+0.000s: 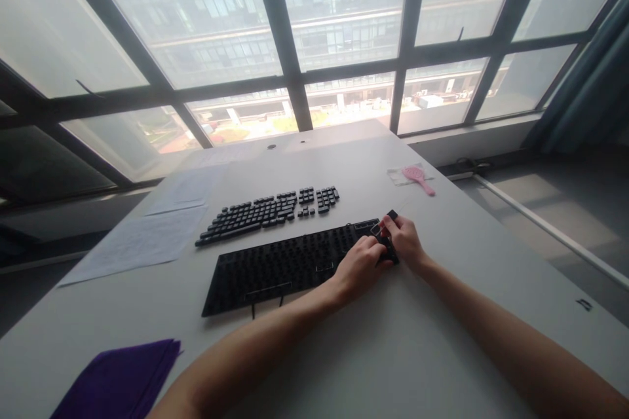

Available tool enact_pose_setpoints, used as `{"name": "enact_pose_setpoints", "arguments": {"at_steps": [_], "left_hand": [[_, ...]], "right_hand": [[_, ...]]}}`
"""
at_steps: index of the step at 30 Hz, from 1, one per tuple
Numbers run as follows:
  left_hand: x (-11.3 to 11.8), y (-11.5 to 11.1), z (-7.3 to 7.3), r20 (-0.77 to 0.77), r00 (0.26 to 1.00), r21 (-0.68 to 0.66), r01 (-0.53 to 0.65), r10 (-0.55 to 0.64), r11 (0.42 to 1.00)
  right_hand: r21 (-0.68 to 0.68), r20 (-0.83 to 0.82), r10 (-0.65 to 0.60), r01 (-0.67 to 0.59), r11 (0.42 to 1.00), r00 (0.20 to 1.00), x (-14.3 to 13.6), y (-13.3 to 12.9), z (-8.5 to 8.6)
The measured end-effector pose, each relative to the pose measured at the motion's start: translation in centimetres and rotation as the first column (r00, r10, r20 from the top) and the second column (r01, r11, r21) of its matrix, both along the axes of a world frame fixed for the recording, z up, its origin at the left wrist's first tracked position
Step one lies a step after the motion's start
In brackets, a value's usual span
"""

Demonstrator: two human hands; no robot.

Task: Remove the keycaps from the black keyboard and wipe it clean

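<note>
The keyboard lies on the white table, slanting slightly upward to the right. Its black case forms a shallow frame holding rows of small dark parts, too dim to tell singly; thin pale outlines show within its lower edge. The left hand lies over the case's right end, touching it, fingers curled; I cannot tell whether they pinch anything. The right hand is just beside it, fingers closed on a small black puller with a wire loop above the keyboard's upper right corner.

Beyond the keyboard, apart from it, black keycaps stand on the table in keyboard order. Farther right, a pink brush lies across a thin white sheet. Papers lie at the left, and a folded purple cloth is near the lower left. Windows rise behind the table.
</note>
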State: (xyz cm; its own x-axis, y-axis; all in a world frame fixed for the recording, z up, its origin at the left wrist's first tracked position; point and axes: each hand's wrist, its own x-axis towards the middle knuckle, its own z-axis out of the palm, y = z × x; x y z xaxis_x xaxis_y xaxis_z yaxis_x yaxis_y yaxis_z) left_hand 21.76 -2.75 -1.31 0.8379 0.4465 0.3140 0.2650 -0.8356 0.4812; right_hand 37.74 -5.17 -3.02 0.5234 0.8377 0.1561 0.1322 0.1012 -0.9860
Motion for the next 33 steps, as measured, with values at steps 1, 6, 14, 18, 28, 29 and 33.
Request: {"name": "enact_pose_setpoints", "arguments": {"at_steps": [1,6,14,18,28,29,33], "left_hand": [[0.0,-0.1,-0.1,0.003,1.0,0.003,0.0,0.0,1.0],[-0.1,-0.2,-0.4,0.016,1.0,0.007,-0.013,0.013,1.0],[-0.3,-0.3,0.2,0.108,0.994,-0.042,-0.002,0.007,0.999],[-0.6,-0.1,1.0,0.271,0.947,-0.236,-0.108,0.172,0.966],[-0.8,0.9,0.9,0.342,0.867,-0.451,-0.187,0.363,0.873],[-0.7,0.9,0.8,0.341,0.868,-0.448,-0.187,0.361,0.874],[-0.6,0.9,0.9,0.345,0.869,-0.442,-0.184,0.356,0.878]], "right_hand": [[-0.003,0.028,-0.004,0.005,1.0,1.0,-0.1,0.0,0.0],[-0.016,0.1,-0.03,0.032,0.999,0.995,-0.5,-0.2,0.1],[0.057,-0.003,0.097,-0.096,0.994,0.995,1.1,-0.5,0.9],[0.048,0.095,0.269,-0.275,0.96,0.958,2.7,-1.4,2.8],[-0.211,0.315,0.592,-0.553,0.806,0.742,2.5,-2.0,3.9],[-0.211,0.343,0.595,-0.558,0.803,0.727,2.4,-2.1,4.1],[-0.208,0.446,0.601,-0.576,0.79,0.663,1.9,-3.0,5.0]]}}
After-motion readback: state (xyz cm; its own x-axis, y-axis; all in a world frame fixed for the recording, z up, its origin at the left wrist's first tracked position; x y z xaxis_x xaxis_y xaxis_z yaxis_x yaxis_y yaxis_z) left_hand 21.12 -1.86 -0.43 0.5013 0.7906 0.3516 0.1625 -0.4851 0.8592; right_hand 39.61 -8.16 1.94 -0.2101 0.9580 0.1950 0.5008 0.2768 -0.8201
